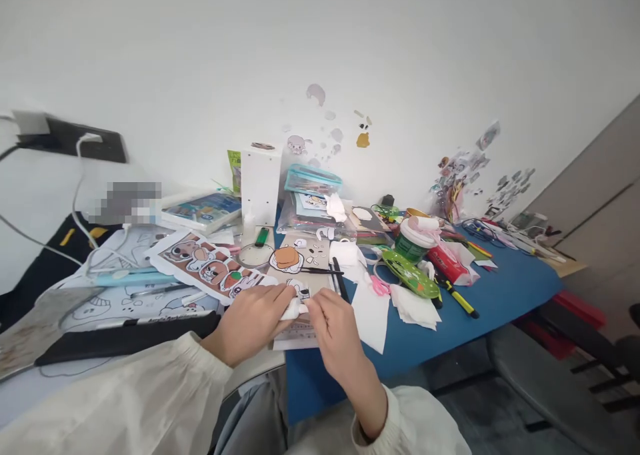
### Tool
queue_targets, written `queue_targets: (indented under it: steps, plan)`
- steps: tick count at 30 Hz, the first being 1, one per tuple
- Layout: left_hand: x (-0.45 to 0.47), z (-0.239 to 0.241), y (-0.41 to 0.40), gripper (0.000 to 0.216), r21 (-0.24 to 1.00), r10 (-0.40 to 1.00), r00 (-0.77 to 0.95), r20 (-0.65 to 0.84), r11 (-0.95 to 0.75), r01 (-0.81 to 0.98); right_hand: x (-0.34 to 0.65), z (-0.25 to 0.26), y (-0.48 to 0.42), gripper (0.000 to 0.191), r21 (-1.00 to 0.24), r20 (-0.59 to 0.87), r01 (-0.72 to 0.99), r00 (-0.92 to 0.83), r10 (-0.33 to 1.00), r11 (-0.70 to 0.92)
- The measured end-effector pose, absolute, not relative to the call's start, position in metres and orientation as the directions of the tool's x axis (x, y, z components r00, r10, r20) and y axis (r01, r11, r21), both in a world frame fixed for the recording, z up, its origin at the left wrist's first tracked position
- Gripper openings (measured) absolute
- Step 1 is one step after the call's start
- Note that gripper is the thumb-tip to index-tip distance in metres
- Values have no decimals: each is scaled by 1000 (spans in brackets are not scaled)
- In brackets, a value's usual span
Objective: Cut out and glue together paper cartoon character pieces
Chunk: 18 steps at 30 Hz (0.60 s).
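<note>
Both my hands meet at the near edge of a cluttered blue desk [500, 291]. My left hand [253, 321] is closed, its fingers pinching a small white paper cutout [295, 308]. My right hand [337, 335] is closed too, its fingertips pressed on the same cutout from the right. Under the hands lies a sheet of cartoon stickers [300, 268] with an orange round figure on it. A printed cartoon sheet [210, 268] lies just left of my left hand.
White paper scraps [370, 315], pink-handled scissors [379, 285], a green leaf-shaped dish [410, 275], a green cup with white lid [414, 238] and a yellow pen [460, 301] lie right of my hands. A black keyboard-like bar [125, 338] lies left. A white box [260, 181] stands at the wall.
</note>
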<state>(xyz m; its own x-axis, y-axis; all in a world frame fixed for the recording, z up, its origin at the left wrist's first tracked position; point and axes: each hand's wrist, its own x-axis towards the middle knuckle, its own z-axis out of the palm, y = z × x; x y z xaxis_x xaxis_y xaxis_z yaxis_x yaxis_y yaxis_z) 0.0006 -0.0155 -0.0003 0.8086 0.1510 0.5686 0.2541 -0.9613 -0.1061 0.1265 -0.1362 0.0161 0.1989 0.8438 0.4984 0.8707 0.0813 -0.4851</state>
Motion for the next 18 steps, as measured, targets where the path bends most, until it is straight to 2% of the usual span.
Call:
queue_targets:
  steps: [3, 7, 11, 14, 18]
  plan:
    - [1, 0, -16, 24, -124, 136, 805, 578, -960, 251, 123, 19, -139, 20, -443, 501, 892, 165, 850, 88]
    - [1, 0, -17, 26, -158, 99, 814, 572, -961, 228, 124, 19, -143, 34, -432, 495, 901, 194, 847, 46]
    - [2, 3, -17, 23, -180, 68, 811, 581, -961, 210, 124, 16, -145, 25, -424, 505, 905, 193, 841, 47]
    - [1, 5, -16, 19, -236, 35, 809, 587, -948, 213, 125, 16, -147, 34, -414, 516, 909, 200, 833, 38]
    - [0, 6, -14, 21, -274, -8, 797, 604, -941, 198, 126, 14, -149, 23, -380, 535, 923, 164, 829, 63]
